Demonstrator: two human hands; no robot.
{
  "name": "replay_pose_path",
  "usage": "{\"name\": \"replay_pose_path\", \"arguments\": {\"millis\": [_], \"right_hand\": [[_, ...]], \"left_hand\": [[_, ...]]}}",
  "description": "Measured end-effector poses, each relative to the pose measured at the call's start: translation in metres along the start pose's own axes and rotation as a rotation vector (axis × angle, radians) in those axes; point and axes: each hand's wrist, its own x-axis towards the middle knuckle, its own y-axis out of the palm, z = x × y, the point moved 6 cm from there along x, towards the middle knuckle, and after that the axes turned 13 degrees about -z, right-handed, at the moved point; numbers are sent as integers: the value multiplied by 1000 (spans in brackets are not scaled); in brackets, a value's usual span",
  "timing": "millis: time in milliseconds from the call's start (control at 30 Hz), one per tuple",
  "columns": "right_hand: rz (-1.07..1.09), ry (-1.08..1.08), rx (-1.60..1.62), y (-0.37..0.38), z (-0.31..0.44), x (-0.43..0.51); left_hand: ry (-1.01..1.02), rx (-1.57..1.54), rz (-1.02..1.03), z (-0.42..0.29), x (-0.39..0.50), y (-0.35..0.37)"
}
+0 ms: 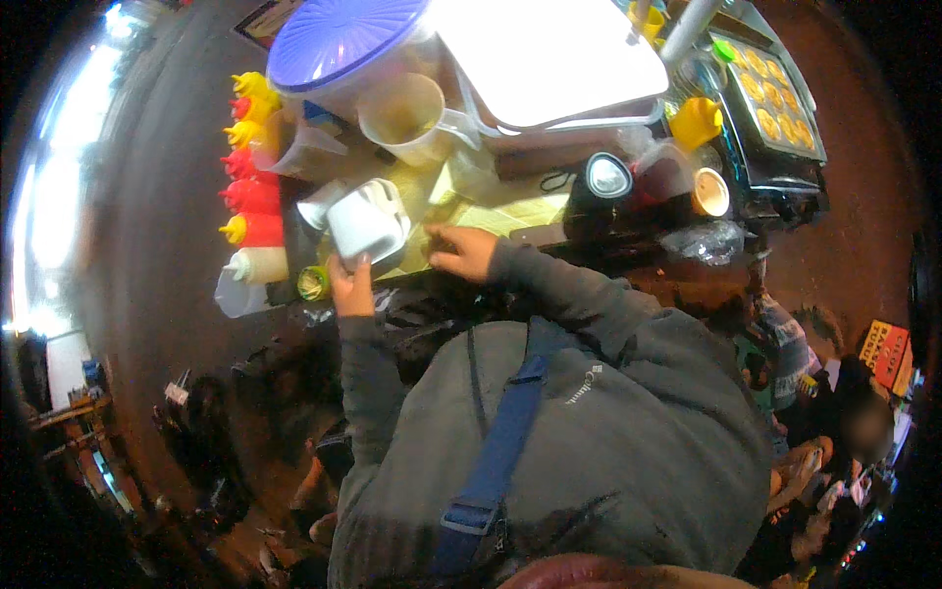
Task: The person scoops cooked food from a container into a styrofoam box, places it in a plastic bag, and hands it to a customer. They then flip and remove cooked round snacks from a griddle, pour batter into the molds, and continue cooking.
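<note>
My left hand point(352, 286) grips the near edge of a white takeout container point(364, 224), its thumb over the rim. The container looks like several nested ones, tilted above the yellow tabletop point(500, 219). To the right, my right hand point(465, 252) hovers over the table's near side with fingers slightly apart and nothing visible in them. Just beyond the container lies a small white cup point(318, 206) on its side. A green-rimmed tub of toothpicks point(314, 283) stands left of my left hand.
Red and yellow squeeze bottles point(250, 195) line the left edge. Farther back stand a translucent pitcher point(401, 121), a purple-lidded tub point(346, 44) and a large white lid point(552, 59). At right are a black tumbler point(609, 177) and a griddle with round molds point(780, 96). People sit behind.
</note>
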Motion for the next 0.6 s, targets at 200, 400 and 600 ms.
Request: {"name": "replay_pose_path", "arguments": {"millis": [200,400,600], "right_hand": [[237,49,83,-44,-16,-105],[110,333,165,-52,-61,-139],[115,388,-38,-50,-74,-136]], "left_hand": [[-69,674,292,13,-84,-52],[328,925,336,63,-88,-35],[277,1313,675,120,-79,13]]}}
